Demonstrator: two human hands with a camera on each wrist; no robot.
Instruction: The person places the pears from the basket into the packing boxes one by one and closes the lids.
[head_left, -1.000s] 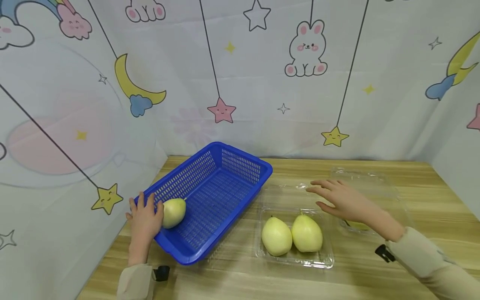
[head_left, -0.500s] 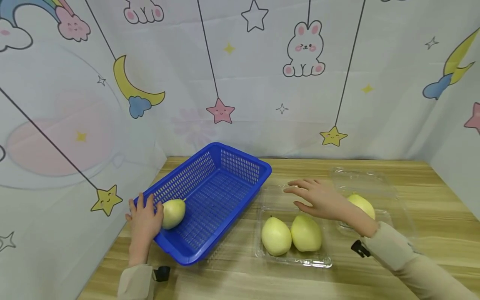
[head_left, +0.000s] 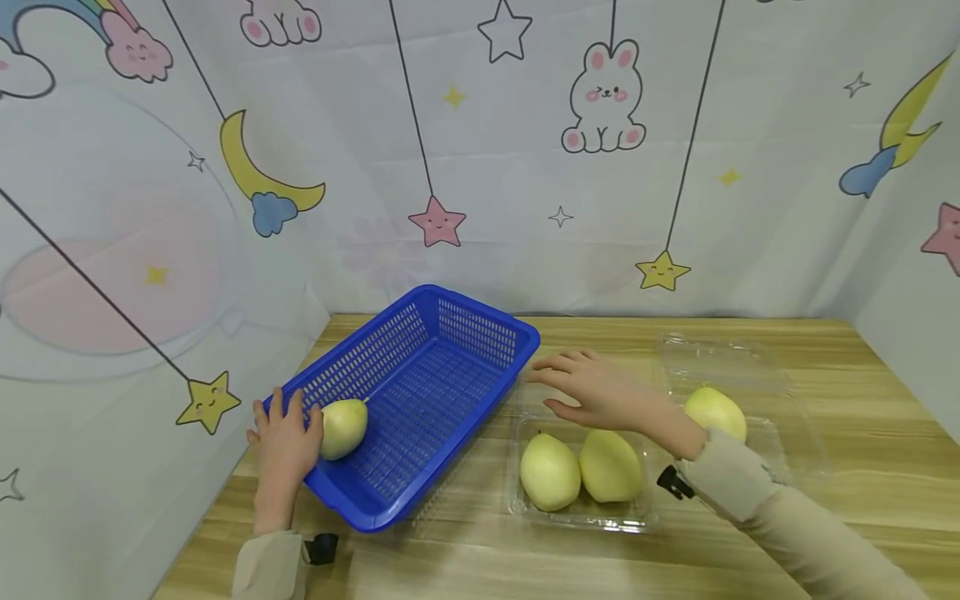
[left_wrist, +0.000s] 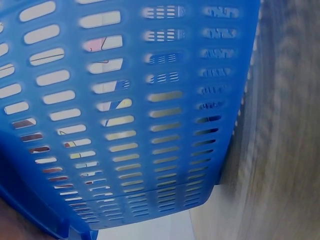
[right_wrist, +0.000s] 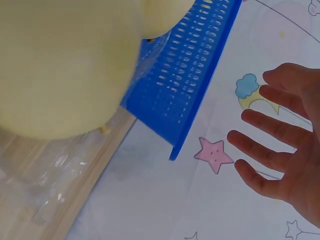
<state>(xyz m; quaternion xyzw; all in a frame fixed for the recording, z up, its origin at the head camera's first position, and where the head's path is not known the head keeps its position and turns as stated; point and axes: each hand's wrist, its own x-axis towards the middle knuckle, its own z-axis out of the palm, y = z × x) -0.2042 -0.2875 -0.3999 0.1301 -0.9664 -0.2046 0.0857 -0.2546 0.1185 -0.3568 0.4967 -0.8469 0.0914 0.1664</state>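
Hovering with the right hand (head_left: 585, 392) over the far part of the near clear tray (head_left: 577, 525), fingers spread and holding nothing. Laying the left hand (head_left: 285, 446), fingers also spread, across the rim of the blue basket (head_left: 423, 408) at its eight-o'clock end; whether gripping or only resting, cannot tell. Looking out from the right hand: at seven o'clock to the near-left pear (head_left: 550, 472), at five to the near-right pear (head_left: 611, 468), side by side in the tray; toward nine to the basket pear (head_left: 345, 429), just beside the left thumb; at three to the far-right pear (head_left: 716, 412) in the second clear tray (head_left: 768, 442). Could knock one tray pear into the other by lowering fingers off-centre, or drag the light, unheld tray across the worktop (head_left: 420, 567). Might bump the far-right pear with the sleeve (head_left: 787, 525) by swinging low. Might tip the basket through too hard a press on its rim. Cannot see the basket corner beneath the left hand, nor what lies behind the right forearm. Hard to trace the transparent lids.
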